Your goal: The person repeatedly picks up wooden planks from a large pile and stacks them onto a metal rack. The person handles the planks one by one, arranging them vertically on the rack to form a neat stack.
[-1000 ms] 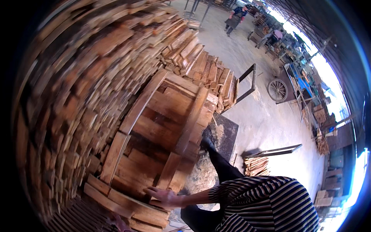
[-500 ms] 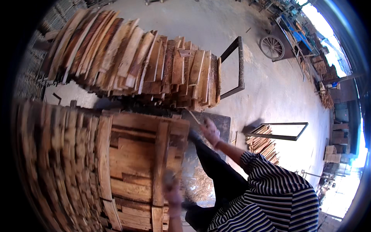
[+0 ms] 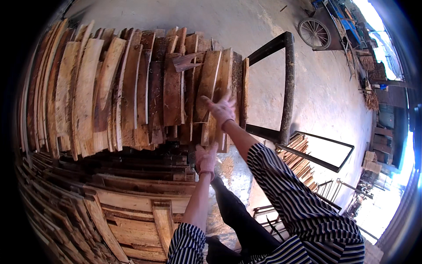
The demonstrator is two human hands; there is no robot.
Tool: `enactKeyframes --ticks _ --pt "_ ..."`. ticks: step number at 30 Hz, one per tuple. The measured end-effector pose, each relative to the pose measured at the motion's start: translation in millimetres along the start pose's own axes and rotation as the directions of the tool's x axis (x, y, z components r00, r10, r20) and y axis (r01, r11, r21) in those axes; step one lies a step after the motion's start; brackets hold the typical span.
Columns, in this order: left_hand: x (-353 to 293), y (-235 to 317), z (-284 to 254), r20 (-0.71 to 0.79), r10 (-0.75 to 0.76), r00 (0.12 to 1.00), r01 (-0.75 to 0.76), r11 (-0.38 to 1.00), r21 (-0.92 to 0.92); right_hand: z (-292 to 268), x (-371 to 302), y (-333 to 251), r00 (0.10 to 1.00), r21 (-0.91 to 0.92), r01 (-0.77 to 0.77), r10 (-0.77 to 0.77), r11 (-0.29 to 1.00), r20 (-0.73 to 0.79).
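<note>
A long row of rough wooden boards [image 3: 127,83], standing on edge side by side, spans the upper left. My right hand [image 3: 222,110], in a pinkish glove, lies over the boards at the row's right end, its fingers spread. One pale board [image 3: 211,72] runs up from beneath it. Just below, my left hand [image 3: 205,159], gloved too, reaches up to the lower ends of these boards with thumb and fingers apart. Whether it bears any weight cannot be made out.
A dark metal frame [image 3: 288,88] rises beyond the row's right end. Stacked planks [image 3: 136,229] fill the lower left beside my legs. Farther right, a second frame [image 3: 345,158] stands by a heap of wood strips [image 3: 299,156]. A spoked-wheel cart [image 3: 314,34] stands far right.
My view has turned toward the board row. Both hands have moved up to its right end, the left from over the planked stack. A thin pale strip by my right hand no longer shows.
</note>
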State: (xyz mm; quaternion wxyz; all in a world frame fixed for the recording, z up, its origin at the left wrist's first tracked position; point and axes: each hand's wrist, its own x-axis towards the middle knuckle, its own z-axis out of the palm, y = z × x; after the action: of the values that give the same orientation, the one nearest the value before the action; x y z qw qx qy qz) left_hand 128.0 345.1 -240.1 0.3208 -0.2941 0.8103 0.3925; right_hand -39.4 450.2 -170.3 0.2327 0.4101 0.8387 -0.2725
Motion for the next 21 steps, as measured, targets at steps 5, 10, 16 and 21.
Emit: enactKeyframes --ticks 5,10,16,21 --pt "-10 16 -8 0.091 -0.014 0.996 -0.003 0.983 0.185 -3 18 -12 0.998 -0.042 -0.053 0.055 0.998 0.035" --pt "-24 28 -5 0.272 0.301 0.914 -0.246 0.945 -0.217 -44 68 43 0.895 0.820 -0.022 -0.355 0.572 0.271" --pt "34 24 6 0.467 0.221 0.856 0.330 0.462 -0.823 -26 101 83 0.888 0.726 -0.072 -0.288 0.684 0.359" --pt "49 37 6 0.574 0.232 0.785 0.245 0.735 -0.632 -14 101 76 0.872 0.388 0.268 -0.394 0.882 0.292"
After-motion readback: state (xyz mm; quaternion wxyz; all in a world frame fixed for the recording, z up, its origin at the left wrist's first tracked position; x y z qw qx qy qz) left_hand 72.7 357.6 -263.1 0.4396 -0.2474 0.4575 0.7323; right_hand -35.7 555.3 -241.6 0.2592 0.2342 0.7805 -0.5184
